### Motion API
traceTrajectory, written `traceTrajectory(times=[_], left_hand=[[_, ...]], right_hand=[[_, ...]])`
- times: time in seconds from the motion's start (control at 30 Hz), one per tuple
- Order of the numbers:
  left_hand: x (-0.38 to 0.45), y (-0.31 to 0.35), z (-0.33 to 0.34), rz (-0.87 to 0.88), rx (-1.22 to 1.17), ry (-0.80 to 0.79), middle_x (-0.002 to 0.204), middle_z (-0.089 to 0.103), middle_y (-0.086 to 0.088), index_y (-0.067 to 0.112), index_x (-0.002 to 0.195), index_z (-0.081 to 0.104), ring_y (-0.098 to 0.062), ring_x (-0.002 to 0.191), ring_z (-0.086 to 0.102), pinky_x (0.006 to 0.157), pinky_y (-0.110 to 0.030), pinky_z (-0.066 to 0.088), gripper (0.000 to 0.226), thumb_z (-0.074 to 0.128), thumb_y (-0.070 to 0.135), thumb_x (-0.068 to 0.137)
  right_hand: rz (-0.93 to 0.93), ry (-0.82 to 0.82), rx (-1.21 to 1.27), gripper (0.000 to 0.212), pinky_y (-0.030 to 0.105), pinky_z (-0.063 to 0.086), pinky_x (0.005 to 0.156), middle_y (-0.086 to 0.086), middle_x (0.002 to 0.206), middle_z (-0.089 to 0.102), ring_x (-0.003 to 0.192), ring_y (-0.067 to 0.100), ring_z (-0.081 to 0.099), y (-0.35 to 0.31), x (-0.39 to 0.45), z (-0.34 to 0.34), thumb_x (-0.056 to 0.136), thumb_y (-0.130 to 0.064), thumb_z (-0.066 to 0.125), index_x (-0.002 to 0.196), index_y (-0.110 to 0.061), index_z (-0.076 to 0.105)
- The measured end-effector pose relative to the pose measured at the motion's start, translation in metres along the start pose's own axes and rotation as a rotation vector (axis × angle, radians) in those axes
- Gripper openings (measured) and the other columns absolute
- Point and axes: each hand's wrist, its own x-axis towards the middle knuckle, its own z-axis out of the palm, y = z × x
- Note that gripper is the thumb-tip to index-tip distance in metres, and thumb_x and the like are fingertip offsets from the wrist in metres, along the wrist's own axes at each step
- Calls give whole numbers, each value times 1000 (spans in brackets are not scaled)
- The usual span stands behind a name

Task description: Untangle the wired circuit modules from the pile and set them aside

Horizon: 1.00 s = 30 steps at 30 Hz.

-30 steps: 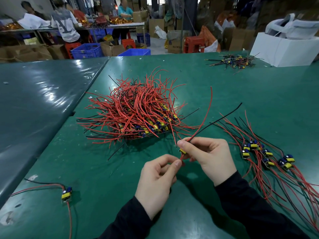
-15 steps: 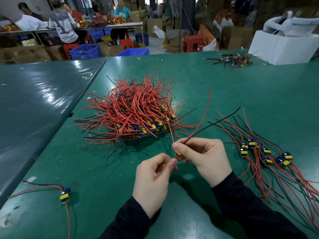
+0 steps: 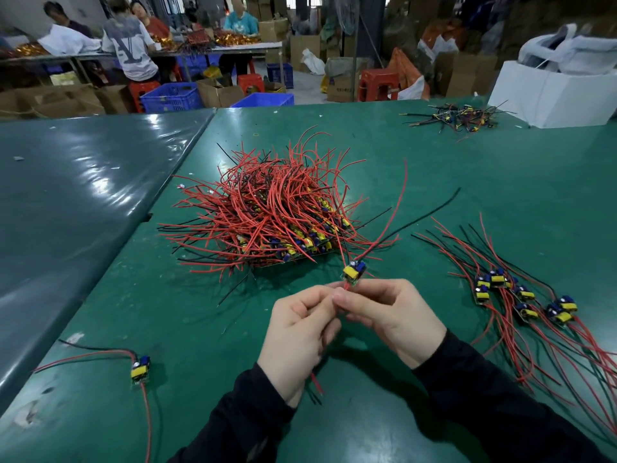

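A tangled pile (image 3: 273, 215) of red and black wired circuit modules sits mid-table. In front of it, one yellow-and-blue module (image 3: 354, 271) stands upright above my fingertips. My left hand (image 3: 297, 332) and my right hand (image 3: 394, 315) both pinch its wires just below the board. Its long red and black leads arc up and right from the module; short wire ends hang below my left hand. A row of separated modules (image 3: 524, 295) lies to the right with wires trailing toward the near right corner.
A single module (image 3: 140, 369) with wires lies at the near left on the green table (image 3: 500, 182). A small wire bundle (image 3: 457, 117) and a white box (image 3: 551, 95) sit far right. People work at benches beyond the table.
The module has come up out of my right hand's fingers and now stands above both hands. My hands have drawn closer together, fingertips meeting on the wires.
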Motion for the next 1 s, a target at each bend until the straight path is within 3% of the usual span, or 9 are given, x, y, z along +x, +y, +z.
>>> traceTrajectory(times=[0.23,0.43,0.57,0.67,0.77,0.9,1.0], left_hand=[[1,-4,0,64,210,-20,45,44,8,9,77,64,-2,35,26,35,-14,21,27,47,11,97],[1,-11,-1,151,361,-31,46,49,6,14,75,65,-4,39,29,42,-15,25,29,47,9,97],[0,-14,1,173,499,-58,41,41,8,15,71,62,-4,40,30,45,-19,27,32,46,9,98],[1,-9,-2,-24,311,-108,38,30,12,11,68,60,-2,32,20,36,-16,19,35,43,9,99],[1,-3,-4,-214,89,-126,42,20,8,11,70,61,-1,30,11,34,-7,12,34,44,16,99],[1,-6,1,-213,-13,-99,45,21,8,10,76,67,-2,35,11,35,-8,11,31,46,19,97],[2,-6,-1,-229,-48,-99,46,28,6,8,79,68,-4,38,13,35,-8,13,31,45,16,97]], right_hand=[[-130,114,-112,23,15,48,62,2,65,69,63,5,59,1,2,-6,63,-36,73,72,-15,78],[-169,223,-289,30,16,42,54,4,59,67,54,4,53,1,2,-9,68,-42,68,69,-14,76],[-251,207,-342,21,18,42,53,2,53,63,49,5,50,2,0,-10,78,-26,72,64,-9,72],[-402,202,-416,25,27,42,53,4,53,58,50,11,51,6,-4,-7,81,-16,72,58,-9,67],[-524,185,-483,31,25,42,56,-1,52,53,50,17,51,3,-7,-4,83,-16,70,53,-12,63],[-452,276,-353,20,20,42,51,11,56,58,47,11,52,1,-4,-5,80,-10,73,61,-7,69],[-357,369,-264,14,15,39,46,9,54,63,45,8,51,-2,0,-8,79,-10,72,65,-8,73]])
